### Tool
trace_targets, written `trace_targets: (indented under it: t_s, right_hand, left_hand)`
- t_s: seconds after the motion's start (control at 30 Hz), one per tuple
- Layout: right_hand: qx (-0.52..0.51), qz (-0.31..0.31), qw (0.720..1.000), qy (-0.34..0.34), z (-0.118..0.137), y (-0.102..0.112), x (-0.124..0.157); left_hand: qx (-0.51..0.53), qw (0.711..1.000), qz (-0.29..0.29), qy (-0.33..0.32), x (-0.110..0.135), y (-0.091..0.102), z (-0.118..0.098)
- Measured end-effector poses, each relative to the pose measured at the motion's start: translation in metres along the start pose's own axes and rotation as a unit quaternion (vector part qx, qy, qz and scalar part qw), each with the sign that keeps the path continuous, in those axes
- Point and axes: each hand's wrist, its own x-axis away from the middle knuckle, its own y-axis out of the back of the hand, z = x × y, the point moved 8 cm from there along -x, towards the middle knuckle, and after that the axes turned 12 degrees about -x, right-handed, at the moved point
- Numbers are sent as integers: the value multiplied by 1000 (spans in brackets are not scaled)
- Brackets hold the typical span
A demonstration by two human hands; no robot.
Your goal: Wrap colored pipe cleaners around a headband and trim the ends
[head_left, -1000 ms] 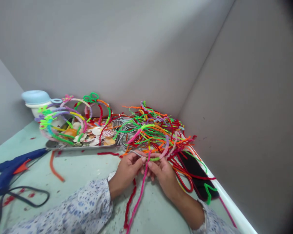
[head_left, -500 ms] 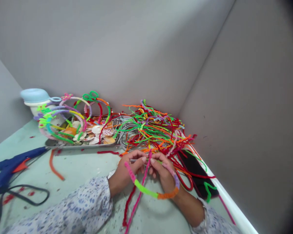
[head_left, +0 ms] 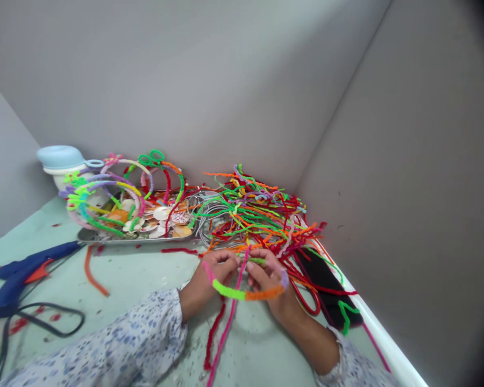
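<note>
A headband (head_left: pixel 264 294) wrapped in pink, lime, orange, lilac and green pipe cleaner curves below and between my hands. My left hand (head_left: pixel 207 282) is closed, its thumb and fingertips pinching by the band's grey wire stretch. From the right, my right hand (head_left: pixel 276 287) pinches the band near its green-wrapped part. A long magenta pipe cleaner (head_left: pixel 233 309) crosses the band at my fingertips and hangs down toward me. Whose fingers grip it is partly hidden. Beneath it, a dark red pipe cleaner (head_left: pixel 215 333) lies on the table.
Behind my hands lies a heap of pipe cleaners (head_left: pixel 258 207) beside wire hoops (head_left: pixel 210 215). Finished headbands (head_left: pixel 134 188) stand on a metal tray (head_left: pixel 116 239) of shells. A blue glue gun (head_left: pixel 36 260) sits left, a black phone (head_left: pixel 326 290) right, a lidded container (head_left: pixel 62 158) behind.
The headband's loop has tipped upward and slightly left, so its orange part is higher. Both hands stay pinched near the same spot; the magenta pipe cleaner still hangs between them.
</note>
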Motion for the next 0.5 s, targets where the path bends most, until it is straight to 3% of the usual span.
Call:
trace_targets:
  t_s: [0.2, 0.37, 0.5]
  right_hand:
    - [122, -26, 986, 110, 17, -1, 9]
    - [277, 53, 929, 241, 34, -20, 20]
    - [324, 110, 888, 308, 38, -31, 26]
  left_hand:
    - [48, 998, -20, 18, 0, 5, -4]
    - [55, 998, -13, 20, 2, 4, -5]
    - [48, 999, 0, 13, 4, 2, -4]
